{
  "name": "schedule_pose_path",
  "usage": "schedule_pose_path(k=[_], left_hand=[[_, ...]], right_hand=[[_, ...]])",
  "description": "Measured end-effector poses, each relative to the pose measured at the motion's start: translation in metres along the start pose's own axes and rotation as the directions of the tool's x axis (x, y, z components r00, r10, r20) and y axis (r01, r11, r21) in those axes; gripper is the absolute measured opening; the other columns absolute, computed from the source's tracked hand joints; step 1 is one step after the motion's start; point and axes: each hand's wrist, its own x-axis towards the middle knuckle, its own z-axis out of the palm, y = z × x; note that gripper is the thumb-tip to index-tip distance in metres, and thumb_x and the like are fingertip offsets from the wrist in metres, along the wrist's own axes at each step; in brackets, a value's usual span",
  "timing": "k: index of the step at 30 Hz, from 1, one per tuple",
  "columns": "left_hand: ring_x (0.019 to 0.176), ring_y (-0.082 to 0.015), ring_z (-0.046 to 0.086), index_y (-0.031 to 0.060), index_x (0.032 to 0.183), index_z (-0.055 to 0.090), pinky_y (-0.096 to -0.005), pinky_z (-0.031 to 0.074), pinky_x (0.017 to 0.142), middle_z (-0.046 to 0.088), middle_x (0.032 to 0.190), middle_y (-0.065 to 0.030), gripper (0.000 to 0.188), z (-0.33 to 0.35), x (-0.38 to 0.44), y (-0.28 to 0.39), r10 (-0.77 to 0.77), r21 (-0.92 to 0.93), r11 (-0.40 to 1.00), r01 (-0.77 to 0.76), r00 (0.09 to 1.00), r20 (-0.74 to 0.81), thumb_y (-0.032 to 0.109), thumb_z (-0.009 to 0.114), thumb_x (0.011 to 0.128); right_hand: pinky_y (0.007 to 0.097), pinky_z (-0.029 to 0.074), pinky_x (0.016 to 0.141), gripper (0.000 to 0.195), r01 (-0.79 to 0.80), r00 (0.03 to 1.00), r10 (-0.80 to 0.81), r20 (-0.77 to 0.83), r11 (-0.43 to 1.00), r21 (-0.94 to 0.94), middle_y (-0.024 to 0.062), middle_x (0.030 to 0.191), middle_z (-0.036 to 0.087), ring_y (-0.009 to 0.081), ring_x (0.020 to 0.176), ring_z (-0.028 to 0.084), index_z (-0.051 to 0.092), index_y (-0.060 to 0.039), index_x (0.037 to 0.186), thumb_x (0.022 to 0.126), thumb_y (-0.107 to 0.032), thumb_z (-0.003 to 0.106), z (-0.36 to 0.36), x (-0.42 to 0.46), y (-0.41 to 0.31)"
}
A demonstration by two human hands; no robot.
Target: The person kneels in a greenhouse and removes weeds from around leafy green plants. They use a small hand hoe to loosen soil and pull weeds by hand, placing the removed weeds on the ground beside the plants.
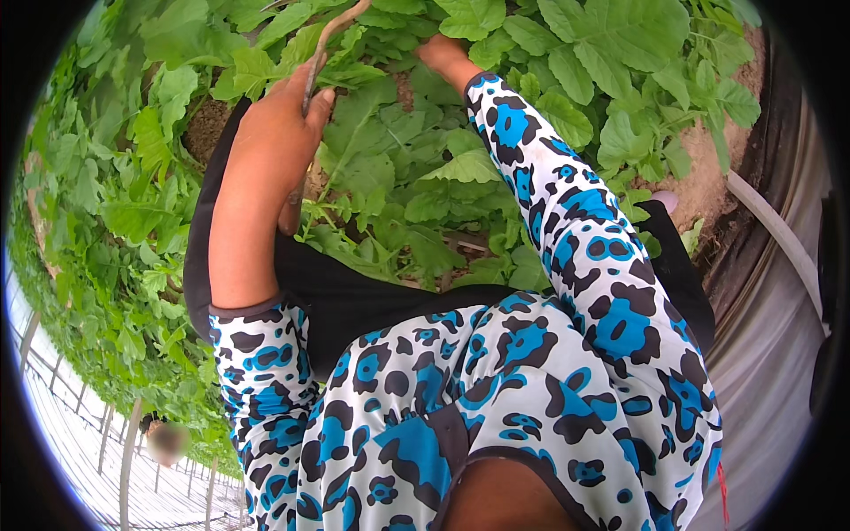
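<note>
My left hand (pixel 284 123) is closed around a thin, curved, brown hand tool (pixel 330 32). The tool's upper part arcs up past the top edge of the view, so I cannot tell its exact kind. Among the leaves at top centre is my right hand (pixel 446 58). Its fingers are hidden under the foliage, and whether they grip anything does not show. Broad, lobed leafy greens (pixel 362 143) grow between my arms and around both hands. Patches of brown soil (pixel 204 129) show through.
My knees in black trousers (pixel 372 299) flank the plants. To the right are bare soil (pixel 714 166), a pale curved pipe (pixel 773 222) and grey sheeting (pixel 764 378). A pale pink rounded thing (pixel 664 200) lies beside my right knee. Another person (pixel 166 441) and several poles (pixel 131 458) appear lower left.
</note>
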Motion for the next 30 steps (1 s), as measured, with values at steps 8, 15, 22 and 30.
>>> schedule_pose_path(k=[8,15,22,30], left_hand=[[0.07,-0.0212,0.064,0.025,0.14,0.045,-0.0357,0.052,0.073,0.065,0.102,-0.0169,0.045,-0.002,-0.001,0.005,0.004,-0.001,1.0,-0.004,1.0,0.007,0.03,0.054,0.096],[0.089,-0.0318,0.065,0.0231,0.139,0.046,-0.0393,0.049,0.084,0.063,0.114,-0.0181,0.044,-0.002,-0.003,0.012,0.034,0.017,0.999,-0.034,0.999,0.002,0.029,0.053,0.096],[0.103,-0.0385,0.06,0.0148,0.135,0.048,-0.044,0.048,0.088,0.06,0.119,-0.0185,0.043,-0.001,-0.005,0.01,0.129,0.022,0.992,-0.128,0.99,-0.055,0.028,0.052,0.095],[0.108,-0.039,0.058,0.0206,0.138,0.047,-0.0434,0.046,0.092,0.06,0.12,-0.0213,0.045,-0.001,-0.002,0.008,0.12,0.066,0.991,-0.118,0.992,-0.035,0.035,0.051,0.095]], right_hand=[[0.0441,0.052,0.082,0.034,0.352,0.876,-0.224,0.426,0.902,-0.25,0.0158,0.115,0.065,0.0332,0.104,0.063,0.065,-0.0059,0.114,0.082,-0.019,0.06,0.002,-0.045,-0.029],[0.0423,0.054,0.073,0.038,0.495,0.831,-0.556,-0.004,0.743,-0.45,0.0145,0.103,0.064,0.033,0.093,0.065,0.056,-0.0117,0.118,0.081,-0.007,0.054,0.002,-0.033,-0.03],[0.044,0.054,0.068,0.031,0.484,0.855,-0.518,0.023,0.78,-0.397,0.0126,0.093,0.069,0.031,0.089,0.067,0.064,-0.0119,0.109,0.078,-0.01,0.057,0.019,-0.019,-0.034],[0.0459,0.054,0.075,0.02,0.319,0.929,-0.207,0.307,0.868,-0.38,0.0157,0.102,0.068,0.0331,0.098,0.065,0.07,-0.0072,0.094,0.081,-0.011,0.056,-0.012,-0.068,-0.046]])
